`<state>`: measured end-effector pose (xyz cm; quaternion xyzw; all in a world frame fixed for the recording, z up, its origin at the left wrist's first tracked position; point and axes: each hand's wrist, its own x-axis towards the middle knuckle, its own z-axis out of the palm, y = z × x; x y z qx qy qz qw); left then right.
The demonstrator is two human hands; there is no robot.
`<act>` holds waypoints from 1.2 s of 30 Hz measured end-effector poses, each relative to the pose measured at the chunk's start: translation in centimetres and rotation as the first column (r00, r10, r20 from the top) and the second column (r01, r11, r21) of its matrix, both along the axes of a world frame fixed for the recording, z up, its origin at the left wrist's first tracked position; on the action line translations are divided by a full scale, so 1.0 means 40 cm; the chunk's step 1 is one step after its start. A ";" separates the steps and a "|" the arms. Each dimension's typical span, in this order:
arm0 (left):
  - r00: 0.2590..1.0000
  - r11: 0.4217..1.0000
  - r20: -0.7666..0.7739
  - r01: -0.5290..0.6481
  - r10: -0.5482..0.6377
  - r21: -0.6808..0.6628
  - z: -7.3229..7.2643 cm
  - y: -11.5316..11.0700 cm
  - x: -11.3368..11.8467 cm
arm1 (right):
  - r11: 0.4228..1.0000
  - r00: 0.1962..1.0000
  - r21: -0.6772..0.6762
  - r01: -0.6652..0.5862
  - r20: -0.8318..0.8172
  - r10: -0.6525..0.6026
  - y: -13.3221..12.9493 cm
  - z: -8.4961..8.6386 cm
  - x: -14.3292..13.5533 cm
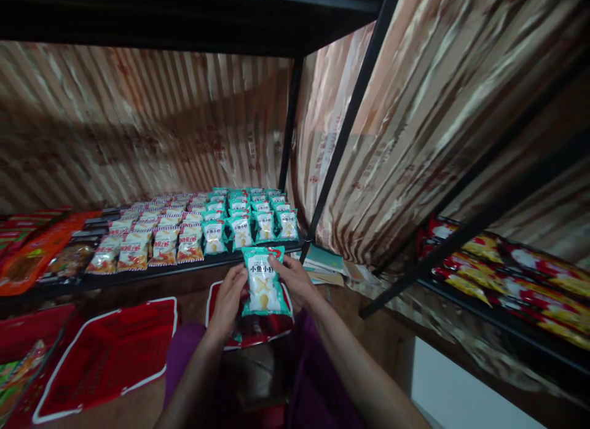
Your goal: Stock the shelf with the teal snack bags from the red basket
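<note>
Between my two hands is a teal and white snack bag [263,284], upright with its printed front towards me. My left hand [231,299] is at the bag's left edge, fingers curled along it. My right hand [294,278] grips the upper right side, thumb on the front. Below the bag is a red basket [276,334] with a white rim, its contents mostly hidden. Just beyond, rows of matching teal bags [242,229] stand on a black shelf [175,270], beside white and orange snack bags [165,244].
An empty-looking red basket [115,349] and another holding packets [27,355] sit at the left. Black shelf posts [349,128] rise on the right. Red and yellow bags [507,275] lie on the right shelf. A white box [456,386] is at lower right.
</note>
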<state>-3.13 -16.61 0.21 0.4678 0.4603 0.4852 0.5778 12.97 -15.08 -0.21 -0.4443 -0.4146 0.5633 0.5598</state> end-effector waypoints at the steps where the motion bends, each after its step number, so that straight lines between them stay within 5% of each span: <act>1: 1.000 1.000 0.029 0.008 -0.008 -0.017 -0.001 -0.022 0.001 | 1.000 1.000 0.005 0.010 -0.011 -0.010 -0.007 0.008 -0.004; 6: 0.974 0.990 0.225 0.062 -0.032 -0.127 -0.021 -0.112 0.015 | 0.998 0.998 0.034 0.058 0.001 -0.058 -0.046 0.049 -0.007; 11: 0.962 0.997 0.272 0.007 0.015 -0.079 -0.042 -0.136 0.026 | 0.999 1.000 0.040 0.003 -0.020 -0.002 -0.066 0.063 0.000; 22: 0.953 0.979 0.289 -0.034 0.092 -0.200 -0.062 -0.169 0.033 | 0.985 0.981 -0.074 0.157 -0.107 -0.164 -0.068 0.045 -0.015; 36: 0.941 0.988 0.339 0.044 0.009 -0.148 -0.058 -0.210 0.022 | 0.964 0.968 -0.190 0.184 -0.133 -0.211 -0.056 -0.009 -0.020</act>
